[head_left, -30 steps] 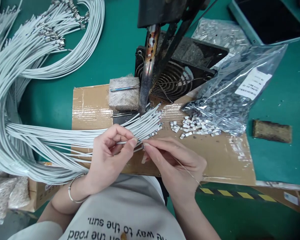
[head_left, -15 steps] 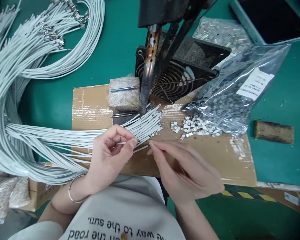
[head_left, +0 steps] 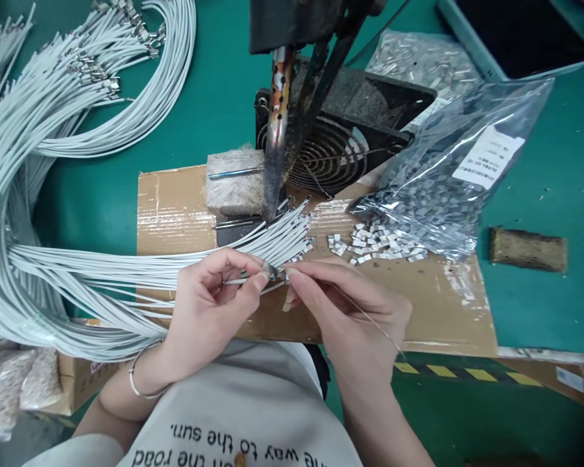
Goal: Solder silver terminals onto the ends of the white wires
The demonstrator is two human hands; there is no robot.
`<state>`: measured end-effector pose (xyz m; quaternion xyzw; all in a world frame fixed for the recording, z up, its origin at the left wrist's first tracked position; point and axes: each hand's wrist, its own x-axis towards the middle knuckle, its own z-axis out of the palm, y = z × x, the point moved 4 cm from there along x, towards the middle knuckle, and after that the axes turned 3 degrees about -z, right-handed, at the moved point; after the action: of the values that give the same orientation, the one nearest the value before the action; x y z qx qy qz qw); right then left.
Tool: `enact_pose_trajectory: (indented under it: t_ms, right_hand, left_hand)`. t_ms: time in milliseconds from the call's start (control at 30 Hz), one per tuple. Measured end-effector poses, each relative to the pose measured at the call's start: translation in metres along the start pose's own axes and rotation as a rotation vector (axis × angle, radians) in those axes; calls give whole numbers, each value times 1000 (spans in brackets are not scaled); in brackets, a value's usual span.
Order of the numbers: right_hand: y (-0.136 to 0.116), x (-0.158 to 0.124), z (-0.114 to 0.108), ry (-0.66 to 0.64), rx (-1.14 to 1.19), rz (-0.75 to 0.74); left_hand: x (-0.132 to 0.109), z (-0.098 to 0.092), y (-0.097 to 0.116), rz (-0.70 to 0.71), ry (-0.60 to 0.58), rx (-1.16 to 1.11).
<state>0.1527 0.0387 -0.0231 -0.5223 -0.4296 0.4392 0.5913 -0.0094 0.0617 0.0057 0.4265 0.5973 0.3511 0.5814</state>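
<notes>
My left hand point(head_left: 219, 305) pinches the end of one white cable, close to its dark tip. Facing it, my right hand point(head_left: 360, 311) has thumb and forefinger closed on a small metallic piece point(head_left: 283, 275) at that cable end; a thin wire point(head_left: 370, 318) runs back across the palm. Whether the piece touches the cable tip cannot be made out. Beyond my fingers, a fan of white cables point(head_left: 282, 237) lies on the cardboard point(head_left: 433, 305). Small white and silver connectors point(head_left: 379, 243) are piled to the right of the cable ends.
A soldering iron point(head_left: 275, 143) on a black arm hangs over the cables, before a black fan point(head_left: 326, 152). A wrapped block point(head_left: 236, 181), a bag of parts point(head_left: 438, 188), a brown sponge point(head_left: 528, 250) and a phone point(head_left: 520, 35) surround the work. Cable bundles point(head_left: 10, 162) fill the left.
My right hand has come in to my left fingertips, and a small metallic piece now shows between them. The view has shifted slightly. My left hand keeps its pinch.
</notes>
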Motion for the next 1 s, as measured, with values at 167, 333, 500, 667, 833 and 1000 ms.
enact_pose_trajectory:
  t_ms: [167, 333, 500, 667, 833, 1000]
  right_hand:
    - [-2, 4, 3, -70, 24, 34]
    - [-1, 5, 3, -89, 10, 34]
    - [-2, 5, 4, -96, 14, 33]
    - [-3, 5, 4, -96, 7, 23]
    - [-3, 6, 4, -93, 8, 15]
    - [-2, 5, 4, -87, -32, -16]
  left_hand:
    - [1, 0, -1, -2, -34, -30]
    - [0, -1, -2, -1, -32, -22]
    - [-1, -2, -1, 1, -23, -21]
    - [-1, -1, -1, 7, -12, 4]
    - [-1, -2, -1, 5, -7, 32]
    - [1, -1, -1, 16, -13, 31]
